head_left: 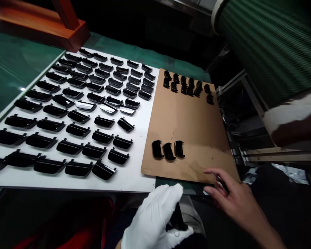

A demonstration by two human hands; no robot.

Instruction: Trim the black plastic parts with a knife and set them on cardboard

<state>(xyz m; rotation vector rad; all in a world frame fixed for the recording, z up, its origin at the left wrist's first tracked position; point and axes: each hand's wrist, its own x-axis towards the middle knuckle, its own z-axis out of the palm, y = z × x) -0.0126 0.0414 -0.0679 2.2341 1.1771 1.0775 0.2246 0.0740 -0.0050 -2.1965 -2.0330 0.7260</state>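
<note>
My left hand [155,216], in a white glove, is closed around a black plastic part [177,217] at the table's front edge; the glove hides much of it. My right hand [229,199] is bare and hovers to the right, by the cardboard's near corner. Its fingers are curled around a slim dark tool [222,182], whose kind I cannot make out. Three glossy black parts [168,151] lie on the brown cardboard sheet [186,117] beyond my hands. Several more dark parts [190,86] sit along its far edge.
On the left, several rows of similar glossy black parts [77,129] cover a white sheet [137,162]. A wooden frame [67,33] stands behind them on the green tabletop [145,55]. A large green ribbed roll or duct [272,45] hangs at the upper right.
</note>
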